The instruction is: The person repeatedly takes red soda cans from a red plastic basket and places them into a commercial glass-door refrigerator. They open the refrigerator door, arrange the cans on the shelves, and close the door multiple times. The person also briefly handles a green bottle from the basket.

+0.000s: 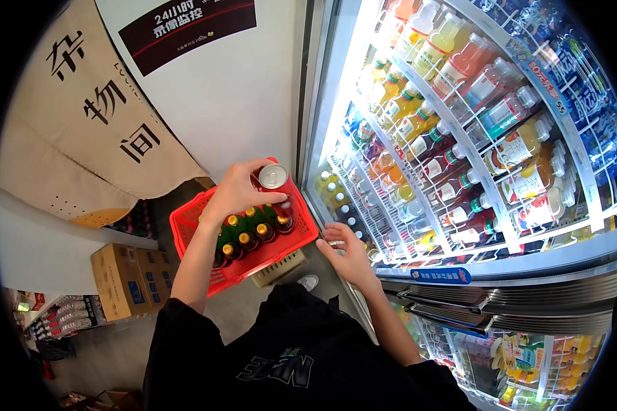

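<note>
My left hand (239, 191) grips a drink can (273, 176) near its top, over the far end of a red plastic shopping basket (191, 211). The can's silver lid faces up; its lower part is mostly hidden. In the basket stand several green bottles (233, 220) and dark brown bottles (264, 229) with gold caps, packed in rows. My left forearm hides some of them. My right hand (347, 254) holds nothing, its fingers apart, just right of the basket and beside the drinks cooler's (391, 266) lit opening.
Wire shelves of bottled drinks (442, 169) fill the cooler on the right. Under the basket is a beige slotted plastic support (280, 268). To the left, cardboard boxes (126, 280) stand below a beige cloth curtain (82, 118) bearing writing. A white wall (226, 103) rises ahead.
</note>
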A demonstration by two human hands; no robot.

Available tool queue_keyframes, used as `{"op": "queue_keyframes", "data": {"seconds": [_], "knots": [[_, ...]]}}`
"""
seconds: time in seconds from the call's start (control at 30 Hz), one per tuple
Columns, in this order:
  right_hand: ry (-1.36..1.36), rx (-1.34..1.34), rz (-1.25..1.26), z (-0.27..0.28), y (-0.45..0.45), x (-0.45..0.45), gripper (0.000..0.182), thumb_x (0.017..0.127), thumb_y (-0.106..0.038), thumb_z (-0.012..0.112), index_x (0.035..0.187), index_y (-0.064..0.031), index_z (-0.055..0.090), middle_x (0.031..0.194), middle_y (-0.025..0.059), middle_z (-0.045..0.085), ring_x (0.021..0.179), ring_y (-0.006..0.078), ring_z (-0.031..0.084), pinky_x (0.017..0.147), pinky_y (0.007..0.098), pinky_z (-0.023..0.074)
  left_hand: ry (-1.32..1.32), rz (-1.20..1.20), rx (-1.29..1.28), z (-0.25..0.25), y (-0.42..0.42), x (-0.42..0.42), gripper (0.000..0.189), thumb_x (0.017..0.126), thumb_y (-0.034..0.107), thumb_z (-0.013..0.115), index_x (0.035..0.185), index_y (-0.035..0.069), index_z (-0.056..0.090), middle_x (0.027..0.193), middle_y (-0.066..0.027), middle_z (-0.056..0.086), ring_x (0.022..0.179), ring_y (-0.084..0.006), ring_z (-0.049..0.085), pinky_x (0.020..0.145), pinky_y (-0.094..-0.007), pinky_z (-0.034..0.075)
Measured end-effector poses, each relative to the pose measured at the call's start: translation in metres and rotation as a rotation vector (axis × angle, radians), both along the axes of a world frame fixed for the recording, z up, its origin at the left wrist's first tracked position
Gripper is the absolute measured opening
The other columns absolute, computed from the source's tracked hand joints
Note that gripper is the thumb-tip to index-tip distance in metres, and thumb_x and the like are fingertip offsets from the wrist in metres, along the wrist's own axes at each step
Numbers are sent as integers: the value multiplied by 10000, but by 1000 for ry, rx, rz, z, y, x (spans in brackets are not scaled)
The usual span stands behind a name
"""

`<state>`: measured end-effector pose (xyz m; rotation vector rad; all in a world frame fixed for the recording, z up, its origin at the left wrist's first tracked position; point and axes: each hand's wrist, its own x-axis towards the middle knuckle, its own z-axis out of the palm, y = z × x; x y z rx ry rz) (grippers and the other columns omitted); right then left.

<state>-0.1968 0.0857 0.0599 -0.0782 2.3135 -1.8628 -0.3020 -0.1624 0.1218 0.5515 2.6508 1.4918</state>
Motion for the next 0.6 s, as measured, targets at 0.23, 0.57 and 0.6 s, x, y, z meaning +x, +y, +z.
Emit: {"op": "queue_keyframes", "data": {"seconds": [0.23,0.57,0.6], "knots": [[52,-283,186,38,13,7,791,739,-230,785,1361,0,353,1292,150,498,1180,213,499,979,367,413,-143,-178,421,19,53,29,369,688,178,798,935,-55,655,799,-70,676,749,-100,624,678,-238,496],[15,-499,-126,33,34,57,382,816,-77,681,1120,0,464,933,107,626,744,174,642,673,297,542,-432,-264,752,12,151,55,287,868,217,640,1013,-29,612,890,-53,654,805,-68,588,739,-232,473],[9,-551,-139,32,37,59,364,825,-83,669,1114,5,466,927,111,624,735,178,640,672,301,543,-454,-327,767,-11,153,53,388,944,332,527,1122,-10,568,1022,-76,638,914,-97,588,794,-243,466]]}}
